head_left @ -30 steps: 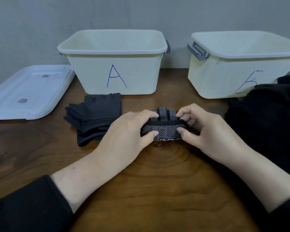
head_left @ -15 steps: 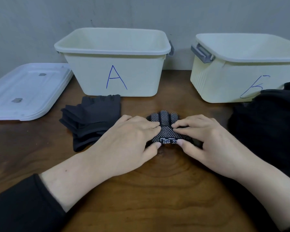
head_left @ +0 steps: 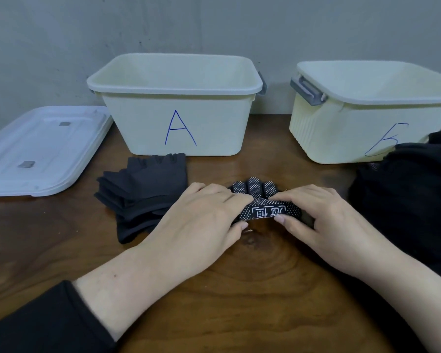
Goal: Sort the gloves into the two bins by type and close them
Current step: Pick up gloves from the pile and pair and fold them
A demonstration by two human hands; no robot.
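Squarely between the two hands lay the dotted glove (head_left: pixel 261 203), folded over on the wooden table (head_left: pixel 239 289), its white-dotted fingertips poking out beyond the knuckles. The left hand (head_left: pixel 201 222) and the right hand (head_left: pixel 313 220) each pinched an end of the fold, fingers flat on top and thumbs tucked against its near edge. Just left of the left hand sat a stack of plain dark gloves (head_left: pixel 148 197), touching nothing else. Beyond the fingertips stood bin A (head_left: pixel 175 105), open, and off past the right hand bin B (head_left: pixel 367 110), also open, their insides hidden from this angle. Right of the right hand lay a dark heap (head_left: pixel 413 200), likely more gloves. Far left of the left hand rested a white lid (head_left: pixel 41 149). The fold could spring open if either pinch slackened during the lift, and the glove might catch on a bin rim or land in the wrong bin.
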